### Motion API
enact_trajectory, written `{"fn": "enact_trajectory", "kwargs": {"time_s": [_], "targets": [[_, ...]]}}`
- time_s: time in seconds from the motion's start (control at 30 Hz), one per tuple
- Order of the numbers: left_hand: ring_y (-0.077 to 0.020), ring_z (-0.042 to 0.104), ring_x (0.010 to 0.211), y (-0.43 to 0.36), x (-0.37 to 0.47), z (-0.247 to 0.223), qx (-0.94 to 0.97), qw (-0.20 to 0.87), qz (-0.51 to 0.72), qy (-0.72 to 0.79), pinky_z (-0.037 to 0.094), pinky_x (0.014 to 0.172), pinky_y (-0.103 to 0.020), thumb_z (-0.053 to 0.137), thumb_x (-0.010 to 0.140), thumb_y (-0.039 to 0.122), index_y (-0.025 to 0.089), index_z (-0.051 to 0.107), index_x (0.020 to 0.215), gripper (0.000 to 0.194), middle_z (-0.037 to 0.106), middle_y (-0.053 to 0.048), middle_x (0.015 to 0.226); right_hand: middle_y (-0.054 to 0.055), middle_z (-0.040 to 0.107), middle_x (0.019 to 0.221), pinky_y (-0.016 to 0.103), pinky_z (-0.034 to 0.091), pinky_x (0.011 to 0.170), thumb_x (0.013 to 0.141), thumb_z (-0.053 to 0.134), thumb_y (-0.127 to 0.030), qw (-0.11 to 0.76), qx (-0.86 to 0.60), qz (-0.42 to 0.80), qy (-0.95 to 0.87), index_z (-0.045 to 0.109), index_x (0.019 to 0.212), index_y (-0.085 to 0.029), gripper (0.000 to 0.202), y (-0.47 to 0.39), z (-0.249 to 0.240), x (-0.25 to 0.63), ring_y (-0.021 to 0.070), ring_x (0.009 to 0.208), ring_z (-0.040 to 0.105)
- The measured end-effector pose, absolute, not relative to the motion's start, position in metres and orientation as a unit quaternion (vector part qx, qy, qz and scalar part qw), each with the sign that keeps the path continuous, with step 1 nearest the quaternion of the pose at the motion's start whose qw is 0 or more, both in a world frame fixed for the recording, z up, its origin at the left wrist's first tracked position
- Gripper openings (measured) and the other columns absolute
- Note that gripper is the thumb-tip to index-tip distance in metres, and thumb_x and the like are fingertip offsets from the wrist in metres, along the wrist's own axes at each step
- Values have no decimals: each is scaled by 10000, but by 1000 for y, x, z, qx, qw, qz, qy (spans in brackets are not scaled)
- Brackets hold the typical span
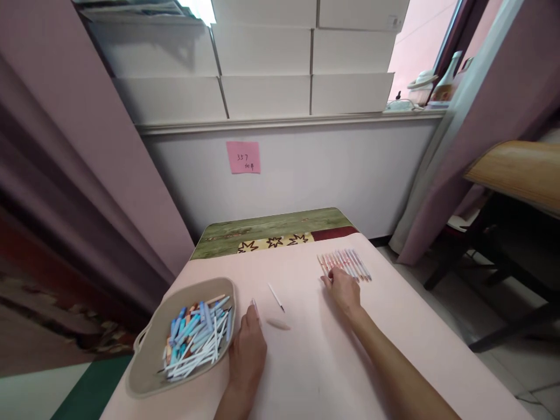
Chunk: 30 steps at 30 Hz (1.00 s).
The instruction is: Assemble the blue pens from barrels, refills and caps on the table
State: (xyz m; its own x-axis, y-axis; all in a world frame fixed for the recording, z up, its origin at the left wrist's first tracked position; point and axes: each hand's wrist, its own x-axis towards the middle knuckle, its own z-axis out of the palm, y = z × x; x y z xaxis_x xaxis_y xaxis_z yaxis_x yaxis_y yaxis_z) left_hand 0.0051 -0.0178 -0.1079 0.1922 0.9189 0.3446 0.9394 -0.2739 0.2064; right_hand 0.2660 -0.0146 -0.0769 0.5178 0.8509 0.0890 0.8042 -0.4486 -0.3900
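My left hand (248, 344) rests beside the basket, fingers closed around a slim pen barrel (255, 304) whose tip pokes out past them. My right hand (343, 290) is at the left end of a neat row of pens (350, 262), fingers closed on the near end of the outermost pen (322, 263). Between the hands lie a thin white pen refill (276, 297) with a dark tip and a pale, tapered piece (278, 324). The beige basket (144, 373) holds many blue and orange pen parts (192, 324) and white refills (195, 361).
A pink cloth (301, 373) covers most of the table, with a green patterned strip (271, 226) at its far end. Behind stands a wall with a pink note (244, 157). Curtains hang at both sides, and a wooden-topped piece of furniture (520, 172) stands to the right.
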Motion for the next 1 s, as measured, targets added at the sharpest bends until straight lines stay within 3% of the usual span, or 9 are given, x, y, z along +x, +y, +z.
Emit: {"fn": "enact_trajectory", "kwargs": {"time_s": [0.23,0.4,0.5,0.57,0.63,0.73,0.87,0.93,1.0], "targets": [[-256,664,886,-26,11,-98,-769,-21,-250,-588,479,671,-320,414,915,219,179,567,1216,340,661,-127,1125,215,716,899,339,430,690,804,608,-230,136,-865,80,-477,701,898,-105,182,10,-81,281,297,846,687],[-218,628,707,-33,21,-82,-684,-250,-370,-577,475,666,-323,591,809,285,210,668,992,212,686,-78,891,232,716,859,352,436,691,803,557,-217,135,-860,75,-487,710,839,-101,195,1,-59,268,307,831,687],[-134,556,549,-34,34,-71,-524,-493,-429,-546,422,509,-253,699,733,384,185,670,984,322,690,-72,851,134,715,739,321,438,650,817,546,-300,240,-810,113,-524,655,783,-167,175,-28,-49,240,252,727,677],[-99,554,540,-35,41,-65,-404,-632,-446,-488,358,438,-203,751,686,392,167,654,1040,431,703,-103,934,57,688,649,272,435,572,830,548,-351,379,-696,286,-539,588,761,-196,175,-54,-51,214,186,592,644],[-66,543,519,-38,43,-61,-324,-707,-453,-437,341,424,-175,800,638,350,144,657,1026,462,712,-124,958,11,658,606,242,415,486,820,571,-450,442,-579,487,-482,529,757,-207,254,-76,-57,188,148,488,592],[-38,511,488,-45,39,-59,-284,-723,-474,-415,362,434,-155,826,610,284,111,665,936,402,728,-121,896,-33,597,587,204,374,437,787,598,-569,490,-496,600,-391,544,802,-196,377,-95,-67,162,99,445,518],[-25,475,462,-54,29,-54,-281,-714,-495,-407,353,417,-141,810,638,278,118,644,902,350,732,-94,864,-65,448,447,187,211,344,814,450,-698,459,-493,665,-322,610,742,-156,569,-97,-70,147,60,325,335],[-6,432,434,-56,26,-51,-279,-706,-510,-405,317,398,-126,808,640,279,114,633,868,332,734,-91,850,-74,413,426,192,163,340,796,480,-699,462,-488,675,-305,615,710,-151,571,-95,-69,143,51,316,281],[11,385,406,-56,24,-48,-274,-693,-527,-410,256,369,-115,812,631,287,109,621,839,334,734,-92,832,-65,453,465,190,204,358,751,592,-650,492,-488,651,-310,607,708,-155,497,-94,-68,140,53,353,325]]}}
